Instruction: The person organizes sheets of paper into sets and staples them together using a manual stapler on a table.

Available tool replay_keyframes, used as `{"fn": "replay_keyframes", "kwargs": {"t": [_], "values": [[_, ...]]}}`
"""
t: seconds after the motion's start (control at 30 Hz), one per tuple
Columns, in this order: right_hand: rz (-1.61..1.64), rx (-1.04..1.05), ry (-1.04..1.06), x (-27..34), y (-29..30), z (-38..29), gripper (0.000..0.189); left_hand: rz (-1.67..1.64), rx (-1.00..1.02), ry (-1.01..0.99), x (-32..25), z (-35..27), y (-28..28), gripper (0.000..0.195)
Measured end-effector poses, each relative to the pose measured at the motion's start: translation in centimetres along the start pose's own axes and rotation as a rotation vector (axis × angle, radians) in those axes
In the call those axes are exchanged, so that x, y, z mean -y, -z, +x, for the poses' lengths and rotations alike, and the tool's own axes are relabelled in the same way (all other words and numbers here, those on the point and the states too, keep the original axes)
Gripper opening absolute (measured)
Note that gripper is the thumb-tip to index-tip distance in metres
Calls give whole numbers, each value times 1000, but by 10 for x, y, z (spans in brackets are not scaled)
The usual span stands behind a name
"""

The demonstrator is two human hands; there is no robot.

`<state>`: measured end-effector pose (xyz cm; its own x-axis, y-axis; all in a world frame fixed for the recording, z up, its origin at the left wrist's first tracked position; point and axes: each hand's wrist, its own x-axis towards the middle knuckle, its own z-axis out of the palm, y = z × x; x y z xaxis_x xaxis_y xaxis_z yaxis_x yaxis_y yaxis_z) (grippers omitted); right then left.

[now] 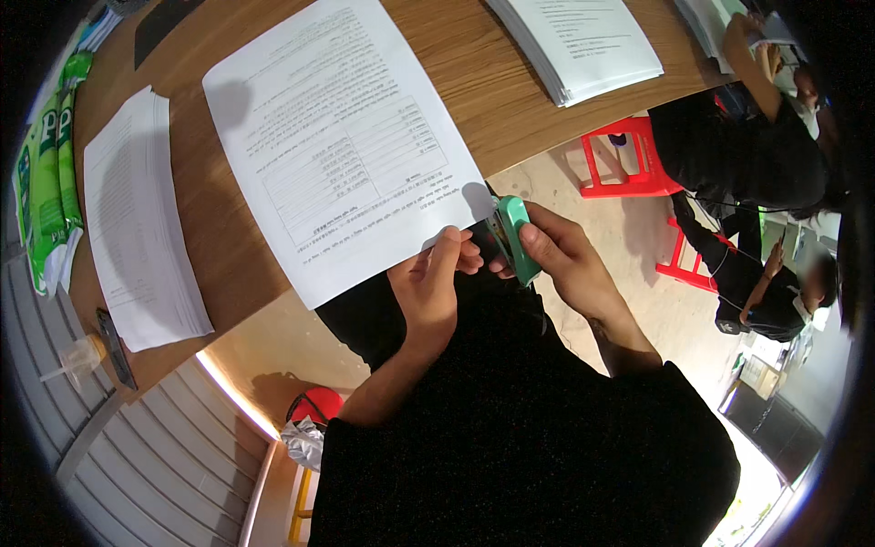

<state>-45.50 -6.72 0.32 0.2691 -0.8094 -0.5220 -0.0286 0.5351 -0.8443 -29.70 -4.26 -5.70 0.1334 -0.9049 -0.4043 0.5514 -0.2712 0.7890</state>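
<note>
My left hand pinches the near edge of a printed paper sheet, thumb on top. The sheet bears lines of writing and a table; it lies partly on the wooden table and juts past its front edge. Whether more sheets lie under it I cannot tell. In my right hand is a green stapler, its jaw end at the sheet's near right corner. My right thumb presses on the stapler's top, and the fingers wrap beneath, partly hidden.
On the wooden table, a stack of printed papers stands left, another paper stack right. Green packages and a dark phone-like object lie far left. Red plastic stools and other people are at the right.
</note>
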Motion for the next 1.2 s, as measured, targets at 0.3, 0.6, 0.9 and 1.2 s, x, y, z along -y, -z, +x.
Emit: {"fn": "replay_keyframes", "kwargs": {"t": [0.3,0.6,0.9,1.2], "values": [[-27,9,23,-5,-3,9,41,44,49,-74,3,0,4,18],[67,-45,-2,-9,-6,12,33,46,52,-67,6,0,4,16],[339,-144,10,-22,-14,13,28,78,46,-34,7,-1,3,15],[428,-126,6,-15,-13,9,26,160,215,-74,10,-3,-3,36]]}}
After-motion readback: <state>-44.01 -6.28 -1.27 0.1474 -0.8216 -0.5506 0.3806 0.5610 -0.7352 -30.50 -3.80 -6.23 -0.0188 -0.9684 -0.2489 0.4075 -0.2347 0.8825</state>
